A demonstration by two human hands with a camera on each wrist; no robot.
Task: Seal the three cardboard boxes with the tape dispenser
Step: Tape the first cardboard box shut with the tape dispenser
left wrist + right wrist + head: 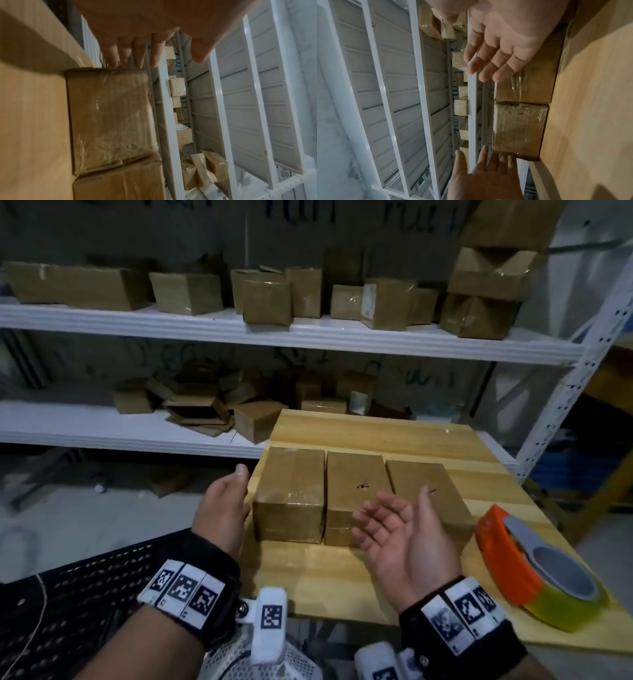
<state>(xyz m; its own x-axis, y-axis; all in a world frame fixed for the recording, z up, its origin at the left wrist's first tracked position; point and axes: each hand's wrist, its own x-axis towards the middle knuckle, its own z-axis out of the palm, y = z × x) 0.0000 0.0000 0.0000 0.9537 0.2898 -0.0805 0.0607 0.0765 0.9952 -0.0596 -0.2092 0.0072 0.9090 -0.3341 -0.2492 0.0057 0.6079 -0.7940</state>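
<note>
Three taped cardboard boxes stand side by side on the wooden table (342, 577): the left box (291, 484), the middle box (356, 474) and the right box (428, 491). My left hand (226, 501) lies flat against the left box's left side, fingers straight; the left wrist view shows those fingers (126, 54) touching that box (109, 119). My right hand (394, 529) hovers palm up in front of the middle and right boxes, fingers spread, holding nothing. The orange tape dispenser (534, 570), with its tape roll, lies at the table's right front.
White metal shelves (308, 333) behind the table carry several small cardboard boxes on two levels. A black perforated crate (85, 594) sits at my lower left. The table's left edge runs just beside the left box.
</note>
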